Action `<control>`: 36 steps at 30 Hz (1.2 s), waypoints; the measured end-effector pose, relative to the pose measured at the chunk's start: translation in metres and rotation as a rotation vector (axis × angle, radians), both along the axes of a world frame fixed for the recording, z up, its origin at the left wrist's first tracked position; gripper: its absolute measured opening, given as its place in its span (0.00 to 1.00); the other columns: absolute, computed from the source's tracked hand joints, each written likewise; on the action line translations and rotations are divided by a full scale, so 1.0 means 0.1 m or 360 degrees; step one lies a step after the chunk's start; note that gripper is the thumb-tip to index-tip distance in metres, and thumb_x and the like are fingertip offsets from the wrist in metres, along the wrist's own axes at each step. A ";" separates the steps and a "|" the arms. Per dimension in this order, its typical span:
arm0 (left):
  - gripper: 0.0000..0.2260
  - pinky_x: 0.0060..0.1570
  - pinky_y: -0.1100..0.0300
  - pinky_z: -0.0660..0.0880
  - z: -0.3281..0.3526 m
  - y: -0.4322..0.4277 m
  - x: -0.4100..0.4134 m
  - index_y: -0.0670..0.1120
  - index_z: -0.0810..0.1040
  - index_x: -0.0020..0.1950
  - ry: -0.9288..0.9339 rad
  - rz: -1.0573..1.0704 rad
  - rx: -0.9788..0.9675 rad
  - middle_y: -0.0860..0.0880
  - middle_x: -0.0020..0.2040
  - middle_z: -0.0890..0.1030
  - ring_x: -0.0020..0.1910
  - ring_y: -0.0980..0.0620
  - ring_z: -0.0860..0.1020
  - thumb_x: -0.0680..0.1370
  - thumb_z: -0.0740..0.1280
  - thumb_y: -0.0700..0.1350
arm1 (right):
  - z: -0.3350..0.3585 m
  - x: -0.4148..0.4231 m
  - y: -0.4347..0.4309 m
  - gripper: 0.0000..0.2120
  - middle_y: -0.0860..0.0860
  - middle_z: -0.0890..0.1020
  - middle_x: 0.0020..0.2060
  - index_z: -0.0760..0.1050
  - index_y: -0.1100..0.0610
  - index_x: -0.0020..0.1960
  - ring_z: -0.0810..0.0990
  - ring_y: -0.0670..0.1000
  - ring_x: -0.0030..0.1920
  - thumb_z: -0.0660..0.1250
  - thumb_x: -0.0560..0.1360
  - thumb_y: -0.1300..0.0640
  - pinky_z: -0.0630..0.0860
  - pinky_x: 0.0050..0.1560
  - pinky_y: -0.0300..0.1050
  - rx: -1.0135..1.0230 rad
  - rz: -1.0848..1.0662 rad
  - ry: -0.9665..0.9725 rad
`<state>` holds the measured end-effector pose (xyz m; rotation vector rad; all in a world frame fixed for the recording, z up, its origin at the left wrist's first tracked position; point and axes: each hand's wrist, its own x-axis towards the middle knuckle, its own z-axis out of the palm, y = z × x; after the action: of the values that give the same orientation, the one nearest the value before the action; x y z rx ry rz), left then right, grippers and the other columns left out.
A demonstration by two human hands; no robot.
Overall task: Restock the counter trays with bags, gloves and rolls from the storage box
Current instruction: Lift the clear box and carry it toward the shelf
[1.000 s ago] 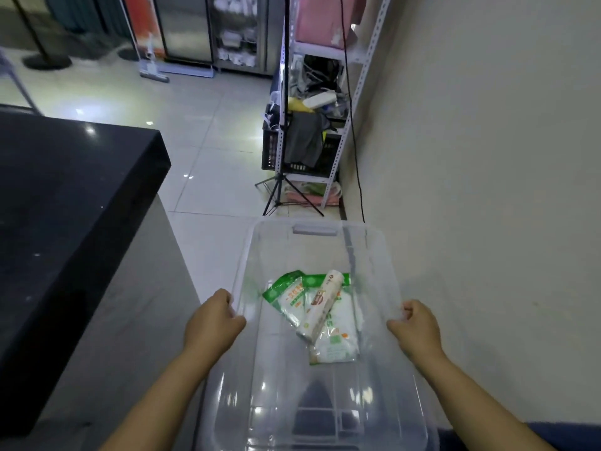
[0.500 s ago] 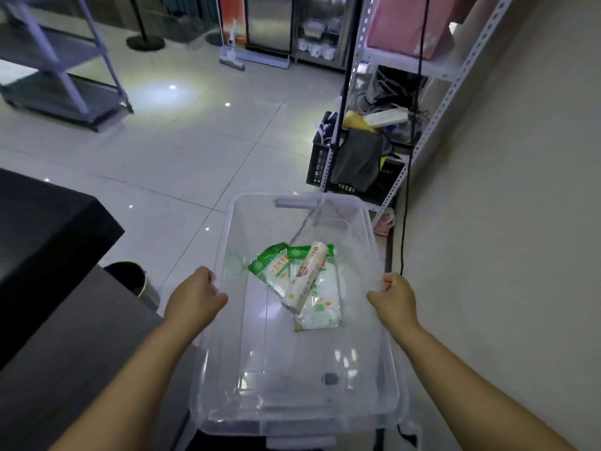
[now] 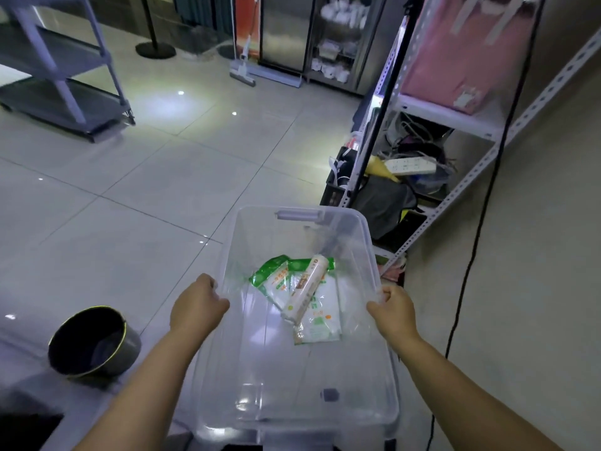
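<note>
- Fingers of the left hand [image 3: 198, 307] curl tight over the left rim of the clear storage box [image 3: 260, 402]; those of the right hand [image 3: 395, 309] clamp the right rim.
- Inside the box, a roll [image 3: 304, 292] lies across green-and-white bags [image 3: 320, 317].
- A dark bin [image 3: 92, 345] stands on the tiled floor [image 3: 156, 190], left of the box.
- A metal shelf [image 3: 448, 118] lines the wall beyond.

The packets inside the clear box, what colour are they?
Green and white packets, lying under a pale roll; seen in the head view.
</note>
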<state>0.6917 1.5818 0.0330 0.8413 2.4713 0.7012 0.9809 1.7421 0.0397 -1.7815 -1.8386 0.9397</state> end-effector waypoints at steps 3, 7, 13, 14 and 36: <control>0.14 0.37 0.59 0.66 0.08 0.45 -0.22 0.41 0.73 0.55 -0.0013 0.0084 0.0019 0.45 0.44 0.78 0.39 0.45 0.73 0.70 0.64 0.38 | 0.06 -0.26 0.31 0.08 0.51 0.75 0.34 0.73 0.57 0.40 0.74 0.52 0.34 0.69 0.66 0.66 0.69 0.32 0.40 0.0039 -0.0084 0.0005; 0.13 0.38 0.59 0.67 0.14 0.98 -0.57 0.43 0.73 0.53 -0.0134 0.0165 0.0045 0.46 0.46 0.78 0.40 0.45 0.74 0.70 0.63 0.36 | 0.05 -0.56 0.73 0.08 0.52 0.74 0.30 0.72 0.56 0.35 0.73 0.54 0.32 0.68 0.65 0.67 0.70 0.34 0.44 0.0051 -0.0143 0.0053; 0.13 0.37 0.59 0.68 0.01 1.53 -1.19 0.44 0.73 0.52 -0.0196 0.0221 0.0024 0.50 0.38 0.74 0.39 0.45 0.75 0.68 0.65 0.36 | -0.19 -1.21 1.43 0.03 0.57 0.76 0.33 0.74 0.62 0.38 0.73 0.54 0.32 0.68 0.65 0.66 0.69 0.33 0.43 0.0000 -0.0079 0.0017; 0.13 0.36 0.59 0.68 -0.02 1.62 -1.32 0.43 0.73 0.51 -0.0203 0.0236 0.0021 0.49 0.38 0.75 0.38 0.46 0.75 0.68 0.65 0.36 | -0.25 -1.36 1.58 0.04 0.57 0.77 0.35 0.74 0.61 0.38 0.73 0.53 0.33 0.68 0.65 0.65 0.68 0.32 0.42 -0.0002 -0.0054 0.0009; 0.12 0.39 0.57 0.68 -0.24 3.51 -4.84 0.43 0.75 0.47 -0.0296 0.0641 0.0164 0.46 0.42 0.76 0.40 0.44 0.75 0.66 0.71 0.35 | -0.41 -5.33 4.26 0.10 0.59 0.77 0.42 0.74 0.64 0.47 0.73 0.53 0.38 0.68 0.66 0.67 0.69 0.39 0.41 -0.0217 0.0378 0.0087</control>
<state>0.2073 1.9332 0.0093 0.2904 2.4701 1.0013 0.4480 2.1679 -0.0015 -1.6188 -2.0258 1.2163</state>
